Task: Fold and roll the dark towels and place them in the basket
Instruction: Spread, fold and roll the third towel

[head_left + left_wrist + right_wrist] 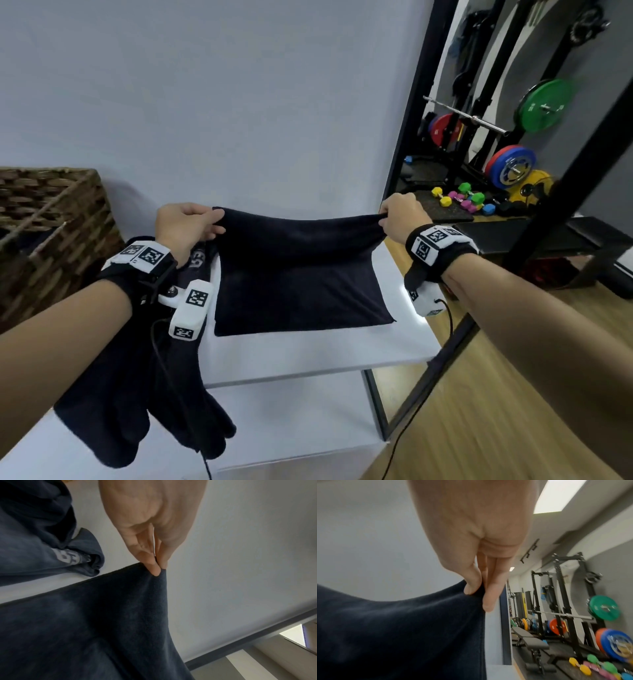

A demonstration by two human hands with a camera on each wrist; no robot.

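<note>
- Towel (pixel 294 270) is hanging stretched between my two hands, far edge lifted off the white table (pixel 308 356), near edge lying flat on it.
- Left hand (pixel 185 226) is pinching the far-left corner; in the left wrist view thumb and fingertips (pixel 154 568) are pressing together on the hem.
- Right hand (pixel 400 216) is pinching the far-right corner; in the right wrist view the thumb is clamping cloth against the fingers (pixel 489 599), which are lying almost straight.
- Top edge is sagging slightly between the two grips.
- Pile (pixel 144 387) of more dark towels is lying on the table's left side under my left forearm, draping over the front edge; one is showing white lettering.
- Basket (pixel 51 233), woven and brown, is standing at far left, apart from the held towel.
- Weight plates (pixel 544 106) and coloured dumbbells (pixel 462 200) are showing at right.
</note>
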